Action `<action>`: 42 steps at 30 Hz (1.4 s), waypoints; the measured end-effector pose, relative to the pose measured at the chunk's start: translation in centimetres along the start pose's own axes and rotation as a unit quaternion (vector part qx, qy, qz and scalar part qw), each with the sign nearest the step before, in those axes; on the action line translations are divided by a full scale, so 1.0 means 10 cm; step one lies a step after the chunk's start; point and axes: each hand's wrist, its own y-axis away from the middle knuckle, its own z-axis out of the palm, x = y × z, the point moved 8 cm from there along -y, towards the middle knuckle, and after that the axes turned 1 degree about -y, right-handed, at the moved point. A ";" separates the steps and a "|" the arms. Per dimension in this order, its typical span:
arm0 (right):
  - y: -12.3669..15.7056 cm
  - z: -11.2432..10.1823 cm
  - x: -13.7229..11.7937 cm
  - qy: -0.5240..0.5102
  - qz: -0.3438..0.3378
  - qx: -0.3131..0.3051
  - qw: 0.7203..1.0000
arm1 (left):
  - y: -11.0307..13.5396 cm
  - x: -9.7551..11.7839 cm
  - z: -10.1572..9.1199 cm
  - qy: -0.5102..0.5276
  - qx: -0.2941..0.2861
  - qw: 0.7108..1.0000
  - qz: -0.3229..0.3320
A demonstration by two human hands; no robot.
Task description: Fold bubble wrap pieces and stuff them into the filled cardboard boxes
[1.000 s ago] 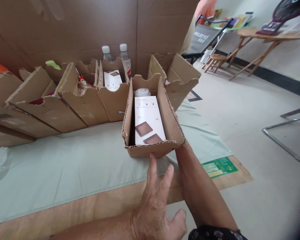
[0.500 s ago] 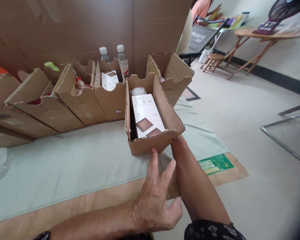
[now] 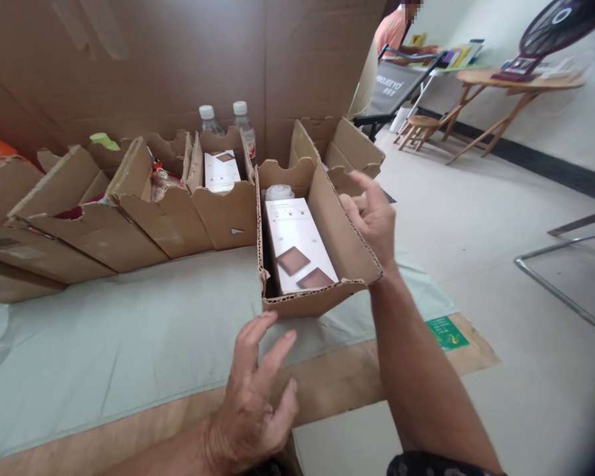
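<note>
An open cardboard tray (image 3: pixel 344 241) rests on a pale green cloth (image 3: pixel 129 330), standing forward of a row of similar trays. Inside it lies a white box (image 3: pixel 297 241) printed with brown squares, and a clear wrapped item (image 3: pixel 277 192) sits behind that box. My left hand (image 3: pixel 252 403) hovers just before the tray's near end, fingers apart, holding nothing. My right hand (image 3: pixel 374 215) is raised beside the tray's right wall, fingers loosely spread, apart from the cardboard.
Several cardboard trays (image 3: pixel 173 211) line a tall cardboard backing (image 3: pixel 178 59); one holds another white box (image 3: pixel 221 170). Two water bottles (image 3: pixel 225 122) stand behind. A person in an orange top (image 3: pixel 394 30), a folding chair (image 3: pixel 401 82) and a wooden table (image 3: pixel 515 82) are at far right.
My right hand came out from under the tray and now hangs beside its right wall. My left hand drew back from the tray's front. The tray now rests on the cloth.
</note>
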 end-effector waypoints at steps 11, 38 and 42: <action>-0.58 -0.30 0.09 0.234 0.035 -0.043 0.971 | -0.19 -0.43 0.02 0.019 0.085 0.990 -0.115; 0.44 0.44 0.35 -0.017 0.054 -0.040 0.998 | -0.83 -1.07 0.56 0.169 0.003 0.966 -0.197; 0.41 0.61 0.51 -0.041 0.060 -0.048 0.996 | -1.05 -1.24 0.66 0.158 0.011 0.970 -0.183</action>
